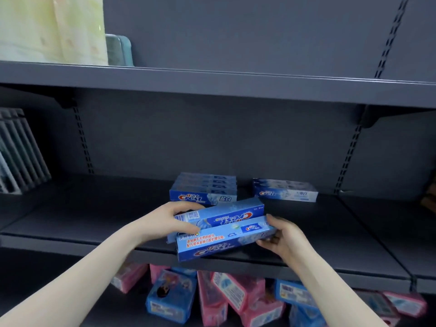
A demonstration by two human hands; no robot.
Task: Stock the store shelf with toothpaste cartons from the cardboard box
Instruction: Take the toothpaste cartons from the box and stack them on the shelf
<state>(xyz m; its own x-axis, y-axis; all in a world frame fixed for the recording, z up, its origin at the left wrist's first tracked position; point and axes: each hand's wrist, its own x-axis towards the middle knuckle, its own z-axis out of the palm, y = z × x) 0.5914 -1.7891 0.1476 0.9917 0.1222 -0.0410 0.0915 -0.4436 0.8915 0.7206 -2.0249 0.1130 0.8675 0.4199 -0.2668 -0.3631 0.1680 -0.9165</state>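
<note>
Cartons (224,230) btwn L/R fingers (271,219), above shelf (94,220).

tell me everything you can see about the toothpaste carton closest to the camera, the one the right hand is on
The nearest carton is a long, light blue Crest box, printed cardboard by its look, with red and white Chinese text and a red-and-blue logo. It lies lengthwise, tilted toward the camera, over the front edge of the middle shelf. The right hand grips its right end, thumb on top. A second carton, held by the left hand, lies against its far side. Whether its left end is shut cannot be told.
</note>
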